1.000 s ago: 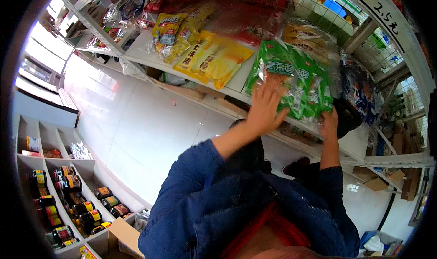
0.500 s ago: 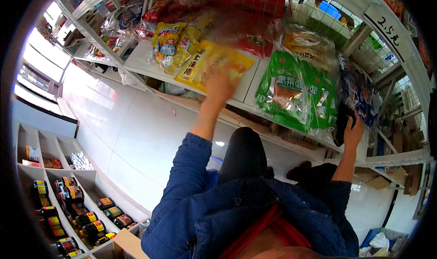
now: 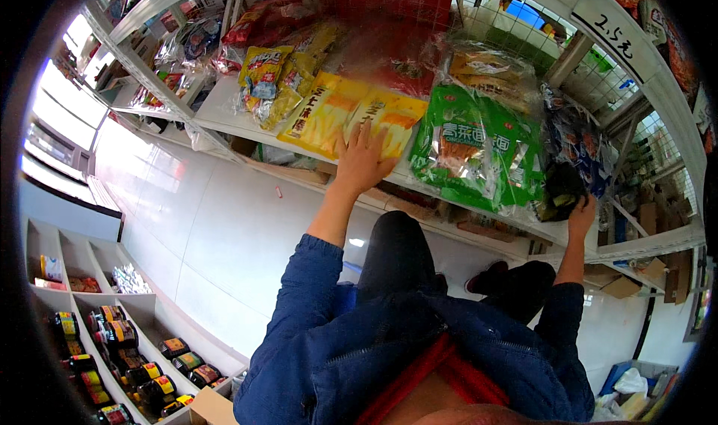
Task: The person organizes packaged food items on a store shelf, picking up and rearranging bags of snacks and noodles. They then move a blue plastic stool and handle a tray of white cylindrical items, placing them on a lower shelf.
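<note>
My left hand (image 3: 362,162) lies flat with fingers spread on two yellow packets (image 3: 310,122) near the shelf's front edge. At the right, my right hand (image 3: 581,219) grips a dark, soft, crumpled cloth-like bundle (image 3: 561,191); its exact kind is unclear. That bundle lies against the right end of a stack of green noodle packets (image 3: 479,152) in clear plastic. Behind it are dark blue packets (image 3: 580,135) in clear wrap. Smaller shiny yellow snack packets (image 3: 265,70) lie left of my left hand.
Red packets (image 3: 396,51) under clear plastic are at the shelf's back, before a wire grid. A price card (image 3: 613,38) hangs from the upper shelf. White shelf posts (image 3: 138,62) stand at the left. Lower left, a bin rack holds dark bottles (image 3: 120,331).
My left hand has come to rest flat on the yellow packets, which now lie spread side by side. The dark bundle in my right hand has been lifted and bunched at the green packets.
</note>
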A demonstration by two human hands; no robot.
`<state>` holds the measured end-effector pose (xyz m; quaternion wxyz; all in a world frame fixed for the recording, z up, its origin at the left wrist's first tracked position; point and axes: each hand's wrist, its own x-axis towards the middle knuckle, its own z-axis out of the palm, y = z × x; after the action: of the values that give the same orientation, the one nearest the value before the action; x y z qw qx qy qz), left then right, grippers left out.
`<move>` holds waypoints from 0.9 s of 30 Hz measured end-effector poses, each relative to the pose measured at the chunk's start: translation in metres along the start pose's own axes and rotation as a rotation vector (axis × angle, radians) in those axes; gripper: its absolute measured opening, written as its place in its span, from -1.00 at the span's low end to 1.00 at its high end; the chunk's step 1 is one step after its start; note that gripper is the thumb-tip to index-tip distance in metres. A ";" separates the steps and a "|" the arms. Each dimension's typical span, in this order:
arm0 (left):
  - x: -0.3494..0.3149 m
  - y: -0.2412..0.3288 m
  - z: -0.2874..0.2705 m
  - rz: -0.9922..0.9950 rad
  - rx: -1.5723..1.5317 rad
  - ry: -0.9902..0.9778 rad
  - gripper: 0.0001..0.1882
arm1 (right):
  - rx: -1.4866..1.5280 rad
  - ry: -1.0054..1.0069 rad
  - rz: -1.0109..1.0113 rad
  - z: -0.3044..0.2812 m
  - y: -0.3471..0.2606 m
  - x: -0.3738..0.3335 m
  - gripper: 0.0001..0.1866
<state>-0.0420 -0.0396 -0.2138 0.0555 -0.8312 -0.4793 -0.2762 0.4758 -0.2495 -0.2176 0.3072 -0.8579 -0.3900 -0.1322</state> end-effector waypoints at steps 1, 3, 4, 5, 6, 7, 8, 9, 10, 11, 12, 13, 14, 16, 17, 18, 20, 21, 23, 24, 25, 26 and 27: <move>-0.005 -0.001 0.009 0.013 0.000 -0.041 -0.22 | 0.084 0.005 0.122 -0.007 0.005 0.006 -0.61; -0.009 0.001 0.013 -0.018 -0.013 -0.058 -0.21 | 0.220 0.042 0.313 -0.031 -0.027 0.000 -0.54; -0.009 0.008 0.013 -0.059 -0.028 -0.028 -0.20 | 0.267 0.081 0.310 -0.028 -0.026 0.000 -0.54; -0.001 0.016 0.012 -0.081 -0.058 0.007 -0.20 | 0.305 0.142 0.316 -0.033 -0.019 0.000 -0.53; 0.006 0.017 0.007 -0.102 -0.035 0.030 -0.19 | 0.344 0.204 0.321 -0.039 -0.013 0.000 -0.52; 0.015 0.012 0.000 -0.121 -0.013 0.054 -0.18 | 0.329 0.218 0.322 -0.045 -0.007 0.001 -0.52; 0.023 0.002 -0.008 -0.144 0.015 0.079 -0.17 | 0.320 0.227 0.321 -0.050 -0.002 0.003 -0.52; 0.026 -0.020 -0.005 -0.223 0.078 0.097 -0.18 | 0.306 0.235 0.319 -0.057 0.002 0.003 -0.52; 0.022 -0.047 0.010 -0.312 0.139 0.088 -0.17 | 0.426 0.275 0.363 -0.060 0.001 0.004 -0.52; 0.020 -0.062 0.010 -0.450 0.125 -0.032 -0.18 | 0.569 0.337 0.402 -0.067 -0.006 0.005 -0.52; 0.017 -0.068 0.009 -0.588 0.113 -0.153 -0.19 | 0.715 0.398 0.438 -0.074 -0.015 0.007 -0.52; 0.014 -0.066 0.012 -0.597 0.108 -0.166 -0.20 | 1.093 0.510 0.599 -0.083 -0.024 0.010 -0.53; 0.012 -0.064 0.014 -0.606 0.100 -0.176 -0.21 | 1.101 0.497 0.570 -0.086 -0.012 0.011 -0.54; 0.008 -0.063 0.016 -0.598 0.096 -0.180 -0.22 | 1.214 0.450 0.580 -0.090 0.001 0.011 -0.54; 0.007 -0.061 0.018 -0.589 0.103 -0.168 -0.23 | 1.315 0.431 0.624 -0.094 -0.008 0.007 -0.54; 0.003 -0.060 0.019 -0.586 0.109 -0.157 -0.25 | 1.504 0.418 0.739 -0.110 -0.042 0.003 -0.54; 0.007 -0.050 0.014 -0.548 0.051 -0.052 -0.28 | 1.405 0.391 0.715 -0.115 -0.037 -0.005 -0.53; 0.007 -0.044 0.009 -0.527 0.024 -0.003 -0.30 | 1.328 0.400 0.759 -0.119 -0.050 -0.008 -0.54; 0.005 -0.035 -0.004 -0.502 -0.012 0.053 -0.31 | 1.147 0.511 0.871 -0.126 -0.084 -0.011 -0.55; 0.003 -0.032 -0.010 -0.483 -0.031 0.080 -0.32 | 1.148 0.499 0.804 -0.120 -0.073 -0.008 -0.56; -0.001 -0.030 -0.014 -0.464 -0.053 0.117 -0.32 | 1.148 0.488 0.738 -0.111 -0.052 -0.004 -0.57; -0.005 -0.034 -0.017 -0.477 -0.045 0.130 -0.32 | 1.151 0.471 0.680 -0.106 -0.055 -0.004 -0.57; -0.009 -0.038 -0.019 -0.487 -0.039 0.142 -0.32 | 1.063 0.483 0.728 -0.108 -0.079 -0.014 -0.55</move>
<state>-0.0845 -0.0327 -0.2089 0.0048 -0.6705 -0.6550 -0.3485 0.4088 -0.2856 -0.1068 0.7895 -0.6136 -0.0095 0.0012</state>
